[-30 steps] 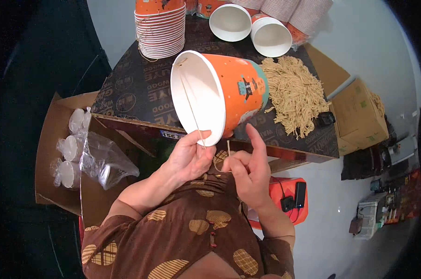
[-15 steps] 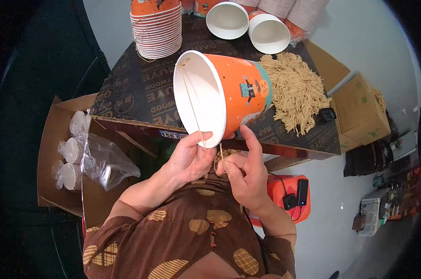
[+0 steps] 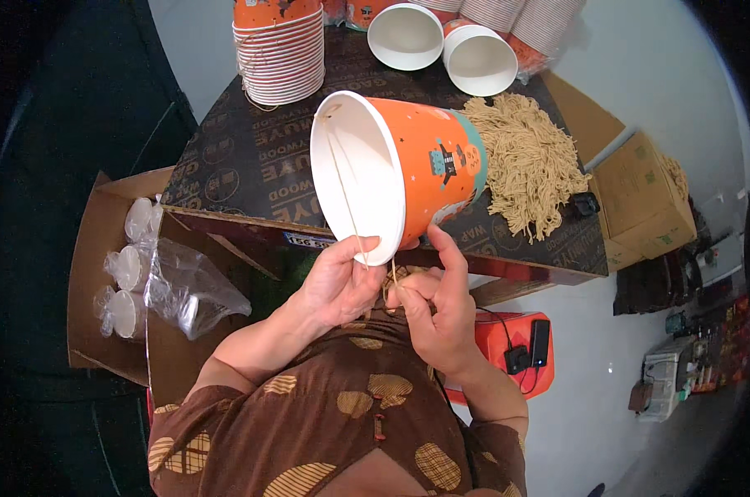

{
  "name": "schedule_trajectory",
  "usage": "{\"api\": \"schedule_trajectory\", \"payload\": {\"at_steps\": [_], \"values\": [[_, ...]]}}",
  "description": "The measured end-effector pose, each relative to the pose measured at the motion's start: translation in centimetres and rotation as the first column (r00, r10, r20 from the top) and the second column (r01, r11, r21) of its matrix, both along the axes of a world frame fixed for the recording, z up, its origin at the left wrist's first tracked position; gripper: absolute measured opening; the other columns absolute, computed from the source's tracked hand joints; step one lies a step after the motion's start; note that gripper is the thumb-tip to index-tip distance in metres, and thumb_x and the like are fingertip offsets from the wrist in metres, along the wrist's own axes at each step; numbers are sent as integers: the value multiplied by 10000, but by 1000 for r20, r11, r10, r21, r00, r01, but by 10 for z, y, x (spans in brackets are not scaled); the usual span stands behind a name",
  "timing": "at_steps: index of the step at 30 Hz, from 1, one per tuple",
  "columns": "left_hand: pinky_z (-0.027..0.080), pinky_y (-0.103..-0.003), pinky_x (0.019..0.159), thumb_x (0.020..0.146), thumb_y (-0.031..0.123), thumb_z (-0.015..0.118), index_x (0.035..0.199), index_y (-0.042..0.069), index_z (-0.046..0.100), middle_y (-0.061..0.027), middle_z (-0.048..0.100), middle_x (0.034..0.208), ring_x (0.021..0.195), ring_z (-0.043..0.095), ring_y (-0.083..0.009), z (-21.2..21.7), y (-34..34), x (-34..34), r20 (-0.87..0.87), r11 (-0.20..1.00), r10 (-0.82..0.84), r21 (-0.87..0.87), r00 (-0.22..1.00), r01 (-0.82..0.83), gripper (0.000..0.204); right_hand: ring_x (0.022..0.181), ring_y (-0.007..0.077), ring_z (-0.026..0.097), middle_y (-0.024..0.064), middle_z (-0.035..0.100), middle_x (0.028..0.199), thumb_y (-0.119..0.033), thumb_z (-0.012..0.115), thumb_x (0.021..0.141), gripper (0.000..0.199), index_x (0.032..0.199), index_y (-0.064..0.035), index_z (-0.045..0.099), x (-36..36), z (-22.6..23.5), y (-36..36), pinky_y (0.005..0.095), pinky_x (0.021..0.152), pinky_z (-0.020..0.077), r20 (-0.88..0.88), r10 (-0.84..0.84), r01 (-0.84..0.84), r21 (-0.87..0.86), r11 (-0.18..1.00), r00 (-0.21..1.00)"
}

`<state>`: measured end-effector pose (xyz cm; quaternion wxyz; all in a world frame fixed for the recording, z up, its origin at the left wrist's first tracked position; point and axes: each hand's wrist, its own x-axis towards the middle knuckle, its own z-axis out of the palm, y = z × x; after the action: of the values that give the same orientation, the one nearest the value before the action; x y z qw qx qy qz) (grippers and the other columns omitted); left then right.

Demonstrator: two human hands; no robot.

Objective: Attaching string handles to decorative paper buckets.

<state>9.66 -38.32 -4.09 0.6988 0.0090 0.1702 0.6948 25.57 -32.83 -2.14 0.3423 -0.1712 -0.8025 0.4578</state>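
Orange bucket [image 3: 426, 157] tilts sideways by a tabletop [image 3: 246, 137] bearing lettering [image 3: 285, 155].

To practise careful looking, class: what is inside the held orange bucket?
White inner wall shows in the bucket; a pale cord runs from its upper rim to the left hand. The near side hides the bottom.

Open cardboard carton [image 3: 91, 248] at nine o'clock, plastic-wrapped white round items [image 3: 128, 269] inside; clear plastic bag [image 3: 197, 286] slumped over its three-o'clock wall. Second cardboard box [image 3: 640, 199] between two and three. Red-orange plastic surface [image 3: 492, 344] near four, bearing slim black block [image 3: 540, 341], squarer black block [image 3: 517, 359]. Pale floor [image 3: 586, 406] beyond.
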Motion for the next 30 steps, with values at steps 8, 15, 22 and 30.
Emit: {"api": "schedule_trajectory", "payload": {"at_steps": [8, 15, 22, 30], "values": [[341, -262, 266, 970, 192, 377, 1252, -90, 495, -103, 511, 462, 274, 393, -171, -2, 0, 3, -12, 997, 46, -60, 999, -47, 415, 686, 209, 660, 94, 658, 725, -7, 578, 894, 567, 1383, 68, 303, -2, -10, 0, 323, 725, 515, -69, -59, 65, 86, 994, 996], [334, -251, 260, 974, 206, 374, 1348, -114, 413, -79, 476, 453, 275, 375, -158, 17, 1, 9, -17, 991, 13, -134, 1000, -15, 493, 714, 160, 658, 81, 677, 789, 18, 637, 864, 241, 1087, 28, 545, -6, -13, -6, 279, 670, 515, -1, -186, 186, 2, 983, 983], [341, -250, 264, 978, 229, 378, 1387, -106, 368, -73, 470, 450, 276, 373, -149, 1, -2, 4, -56, 996, -80, 33, 995, 82, 528, 658, 239, 661, 110, 665, 756, 3, 676, 837, 80, 907, -6, 639, -9, -12, -2, 336, 614, 508, -54, -248, 252, 90, 964, 967], [397, -265, 287, 965, 211, 480, 1252, -107, 464, -177, 638, 669, 353, 519, -214, -6, -1, 10, -197, 994, 81, 90, 977, -64, 428, 674, 117, 633, 66, 673, 768, -2, 628, 886, 65, 946, 18, 640, -13, -21, -4, 271, 613, 496, -113, -284, 265, -160, 951, 952]]}}
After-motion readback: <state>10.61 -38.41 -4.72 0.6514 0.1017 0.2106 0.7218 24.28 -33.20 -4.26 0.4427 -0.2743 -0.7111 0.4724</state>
